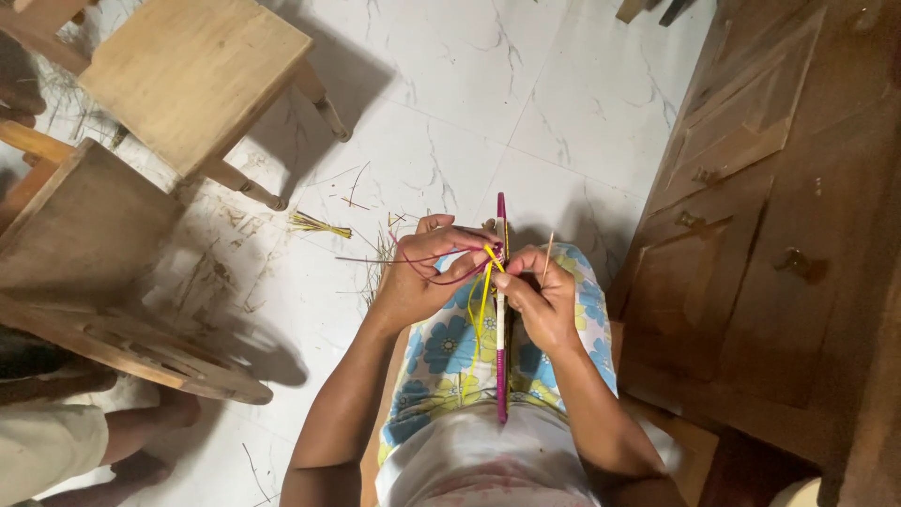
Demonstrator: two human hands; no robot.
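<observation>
Lap: floral skirt (450, 352) under upright magenta-white stick (500, 329).
Left hand (422, 272): closed, pinching purple strand (375, 259).
Right hand (540, 300): gripping stick, yellow strip (482, 300).
Advice: keep strands taut, wraps tight.

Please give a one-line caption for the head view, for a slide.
Two hands, left hand and right hand, wind yellow strip around a magenta stick.

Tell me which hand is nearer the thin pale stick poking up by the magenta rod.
Right. The right hand holds the thin pale stick in its fingers; the left hand is across the magenta rod, among the yellow strips.
</observation>
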